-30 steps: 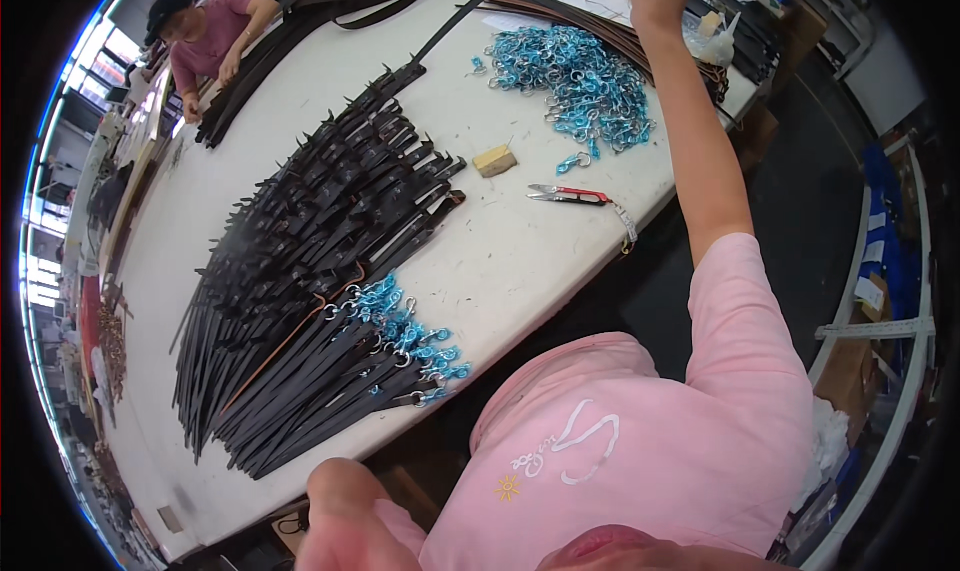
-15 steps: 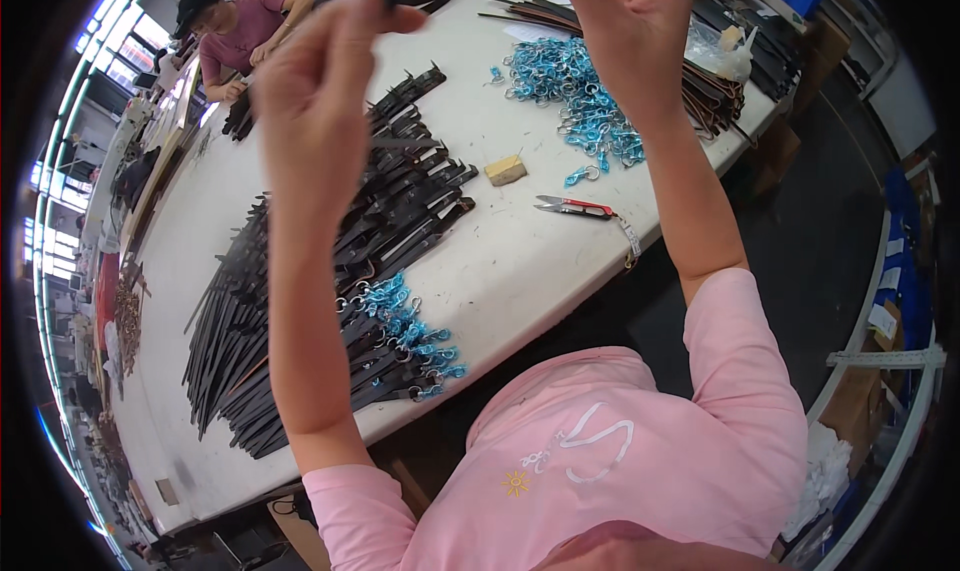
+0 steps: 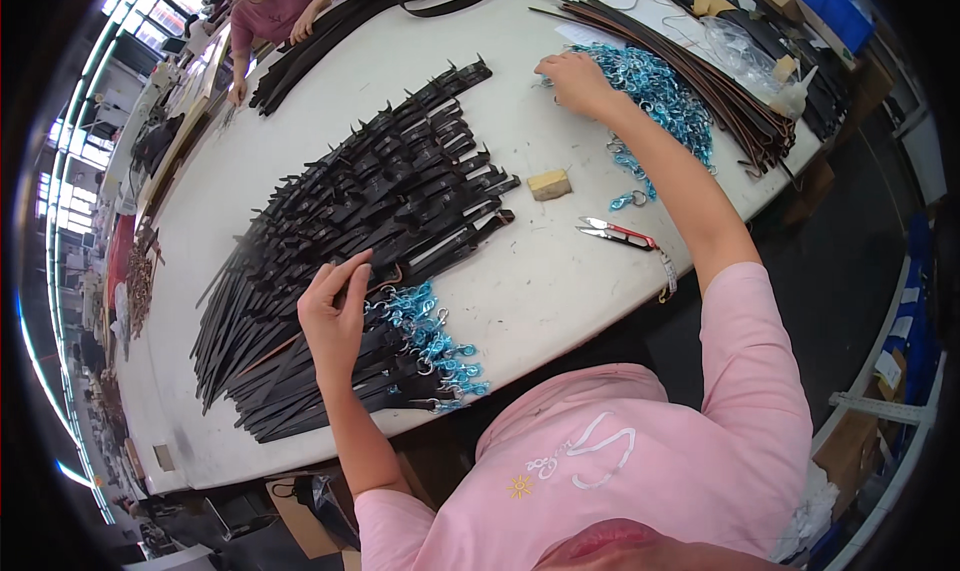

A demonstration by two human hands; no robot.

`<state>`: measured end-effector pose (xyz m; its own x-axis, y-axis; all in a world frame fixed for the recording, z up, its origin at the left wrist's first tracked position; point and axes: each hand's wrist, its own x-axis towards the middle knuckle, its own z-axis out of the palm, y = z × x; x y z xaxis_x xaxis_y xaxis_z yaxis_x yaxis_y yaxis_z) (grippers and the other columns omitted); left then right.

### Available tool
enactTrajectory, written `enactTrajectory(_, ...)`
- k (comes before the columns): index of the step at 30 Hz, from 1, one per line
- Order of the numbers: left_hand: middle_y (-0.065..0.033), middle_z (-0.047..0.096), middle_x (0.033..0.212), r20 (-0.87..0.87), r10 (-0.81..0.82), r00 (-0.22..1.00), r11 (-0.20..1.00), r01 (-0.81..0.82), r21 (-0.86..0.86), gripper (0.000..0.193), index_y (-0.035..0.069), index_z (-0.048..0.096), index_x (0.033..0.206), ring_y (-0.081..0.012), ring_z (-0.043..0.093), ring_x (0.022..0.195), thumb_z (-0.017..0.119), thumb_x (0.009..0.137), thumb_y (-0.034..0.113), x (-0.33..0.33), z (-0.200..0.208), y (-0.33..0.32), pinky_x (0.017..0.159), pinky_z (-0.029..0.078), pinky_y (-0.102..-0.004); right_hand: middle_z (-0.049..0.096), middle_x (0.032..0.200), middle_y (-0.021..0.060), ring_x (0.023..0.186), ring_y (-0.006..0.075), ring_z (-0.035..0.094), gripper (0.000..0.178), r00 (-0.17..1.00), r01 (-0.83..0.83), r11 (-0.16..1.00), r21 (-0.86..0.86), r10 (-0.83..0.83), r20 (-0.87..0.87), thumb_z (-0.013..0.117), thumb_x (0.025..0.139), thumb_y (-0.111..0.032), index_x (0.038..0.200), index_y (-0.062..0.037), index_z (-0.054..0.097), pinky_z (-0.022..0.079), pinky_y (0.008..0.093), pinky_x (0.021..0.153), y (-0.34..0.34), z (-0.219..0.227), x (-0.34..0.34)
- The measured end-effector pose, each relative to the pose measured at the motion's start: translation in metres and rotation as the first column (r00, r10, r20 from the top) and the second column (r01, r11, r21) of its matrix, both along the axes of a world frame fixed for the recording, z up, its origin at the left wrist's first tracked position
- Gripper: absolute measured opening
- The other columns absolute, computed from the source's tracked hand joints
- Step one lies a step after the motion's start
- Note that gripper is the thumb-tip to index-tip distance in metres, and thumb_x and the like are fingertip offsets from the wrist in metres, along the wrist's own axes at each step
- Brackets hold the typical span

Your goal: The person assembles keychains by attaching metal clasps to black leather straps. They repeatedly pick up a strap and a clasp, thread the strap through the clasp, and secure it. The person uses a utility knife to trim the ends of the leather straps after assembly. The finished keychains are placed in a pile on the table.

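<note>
My left hand [image 3: 333, 316] is over the near part of a pile of black straps [image 3: 330, 196], thumb and forefinger brought together. Whatever is between its fingertips does not stand out against the dark straps. Across the table, my right hand [image 3: 580, 84] reaches down to the left edge of a heap of blue metal clasps with rings [image 3: 660, 96]. Its fingers are bent downward, with a bit of blue at the fingertips; the grip itself is hidden. Beside my left hand, straps with blue clasps [image 3: 430, 336] at their ends lie along the table's near edge.
A yellowish block [image 3: 549, 185] and red-handled thread snips [image 3: 620, 234] lie on the white table [image 3: 520, 301] between the piles. Brown strips [image 3: 690, 71] and a clear plastic bag [image 3: 745, 51] are at the far right. Another person [image 3: 275, 11] works at the far left.
Both hands have come down from their raised position: the left to the strap pile, the right to the heap of blue clasps. The view has shifted slightly.
</note>
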<state>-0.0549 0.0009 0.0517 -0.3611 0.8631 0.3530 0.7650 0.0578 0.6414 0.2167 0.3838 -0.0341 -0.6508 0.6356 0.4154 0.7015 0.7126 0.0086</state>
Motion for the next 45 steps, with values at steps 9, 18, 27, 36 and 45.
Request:
enactTrajectory(9,-0.0046,0.049,0.073,-0.05,-0.134,0.99,0.99,0.132,-0.041,0.03,0.01,0.077,0.108,-0.0157,0.047,0.061,0.082,0.079,0.015,-0.009,-0.026,0.004,0.055,0.038,-0.0301,0.07,0.087,0.013,0.086,0.0332,0.067,0.008,0.987,-0.084,0.99,0.113,0.067,0.149,0.06,0.082,-0.004,0.088,-0.004,0.065,0.051,0.0443,0.079,0.043,-0.015,-0.007)
enactTrajectory(18,-0.0068,0.065,0.085,0.02,-0.17,0.985,0.985,0.169,0.019,0.017,0.001,0.072,0.101,-0.0163,0.056,0.067,0.075,0.085,0.004,-0.005,-0.035,0.002,0.062,0.047,-0.0282,0.07,0.085,0.0113,0.08,0.0298,0.067,0.013,0.956,-0.134,0.973,0.19,0.177,-0.234,0.065,0.084,-0.01,0.095,-0.0043,0.062,0.049,0.0403,0.08,-0.03,0.045,-0.027)
enactTrajectory(27,0.0016,0.055,0.061,0.251,0.016,0.968,0.996,0.006,-0.086,0.019,0.001,0.073,0.102,-0.0056,0.044,0.058,0.065,0.096,0.017,-0.001,-0.005,0.02,0.055,0.036,-0.0231,0.068,0.104,0.0056,0.089,0.009,0.065,0.021,0.557,-0.8,0.221,-0.558,-0.075,-0.827,0.06,0.098,-0.007,0.117,0.001,0.064,0.055,0.0243,0.084,-0.218,0.087,-0.067)
enactTrajectory(36,-0.0033,0.069,0.085,0.533,-0.17,0.829,0.926,0.319,-0.201,0.028,-0.004,0.068,0.102,-0.0079,0.059,0.082,0.056,0.104,0.021,0.011,-0.036,0.026,0.078,0.049,-0.0243,0.066,0.092,0.0044,0.082,0.0162,0.071,0.019,0.721,-0.669,-0.045,-0.742,-0.285,-0.632,0.066,0.095,-0.014,0.109,-0.0011,0.061,0.054,0.0274,0.082,-0.234,0.04,-0.076)
enactTrajectory(45,-0.0024,0.068,0.086,0.53,-0.086,0.843,0.912,0.281,-0.299,0.025,-0.004,0.067,0.096,-0.0067,0.057,0.079,0.056,0.103,0.018,0.007,-0.041,0.025,0.076,0.046,-0.0225,0.068,0.089,0.007,0.078,0.0149,0.071,0.016,0.743,-0.651,-0.157,-0.743,-0.331,-0.582,0.067,0.095,-0.016,0.099,-0.0036,0.058,0.06,0.0317,0.079,-0.234,0.035,-0.076)
